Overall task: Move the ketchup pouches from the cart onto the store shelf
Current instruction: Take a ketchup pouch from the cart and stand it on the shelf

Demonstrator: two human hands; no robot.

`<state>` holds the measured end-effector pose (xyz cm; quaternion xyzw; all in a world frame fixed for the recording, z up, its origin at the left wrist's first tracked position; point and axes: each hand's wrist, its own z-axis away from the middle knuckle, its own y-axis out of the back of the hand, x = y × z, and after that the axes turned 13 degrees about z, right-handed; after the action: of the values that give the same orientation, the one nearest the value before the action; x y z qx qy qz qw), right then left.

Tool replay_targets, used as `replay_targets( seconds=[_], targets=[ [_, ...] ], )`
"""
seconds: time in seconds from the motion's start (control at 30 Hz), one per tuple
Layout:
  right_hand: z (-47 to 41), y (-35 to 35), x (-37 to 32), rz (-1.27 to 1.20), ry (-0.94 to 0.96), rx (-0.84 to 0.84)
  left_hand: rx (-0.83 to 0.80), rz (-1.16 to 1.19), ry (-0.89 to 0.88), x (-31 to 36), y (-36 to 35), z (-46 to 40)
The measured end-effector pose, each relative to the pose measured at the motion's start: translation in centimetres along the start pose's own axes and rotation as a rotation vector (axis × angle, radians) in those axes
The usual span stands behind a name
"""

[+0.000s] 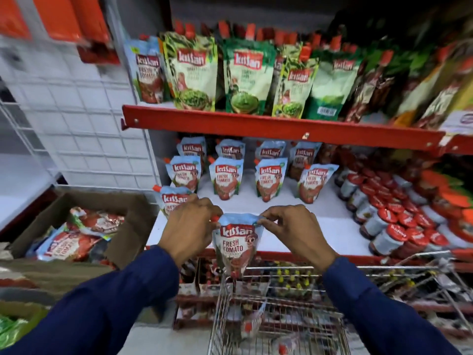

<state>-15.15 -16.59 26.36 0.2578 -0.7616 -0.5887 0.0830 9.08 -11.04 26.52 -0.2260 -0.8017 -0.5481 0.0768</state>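
Pale-blue-and-red ketchup pouch, red shelf edge, green-and-white pouches above.

— Bright in the middle, on the white shelf. Dark up in the top right corner, almost black.

— Blurry at the sides too. Smeared orange signs at the top left, fuzzy jars on the right.

— Sharp in the center, though. Easy to read the words on the held pouch.

— Bent at the edges, like through a round lens. Curved red shelf rail. Dim down low near the cart.
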Motion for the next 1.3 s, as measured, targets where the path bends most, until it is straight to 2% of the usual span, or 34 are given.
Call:
replay_targets(
  seconds=[0.2,0.47,1.17,1.3],
  targets=[
    [-5.5,-2.2,-0.3,-0.01,-0.044,0.02,-0.052,-0.151,0.043,-3.7,-0.4,-5.1],
    [-10.3,-5.9,-0.4,0.051,-0.1,0.006,-0.131,-0.181,0.066,-7.0,-2.2,-9.1],
    [-11.9,-8.5,-0.5,0.024,-0.12,0.019,-0.155,-0.253,0.085,-9.1,-4.3,-9.9],
    [-11.7,-8.4,-0.6,-0.01,-0.132,-0.007,-0.137,-0.176,0.105,-9.3,-4.4,-9.7]
  ],
)
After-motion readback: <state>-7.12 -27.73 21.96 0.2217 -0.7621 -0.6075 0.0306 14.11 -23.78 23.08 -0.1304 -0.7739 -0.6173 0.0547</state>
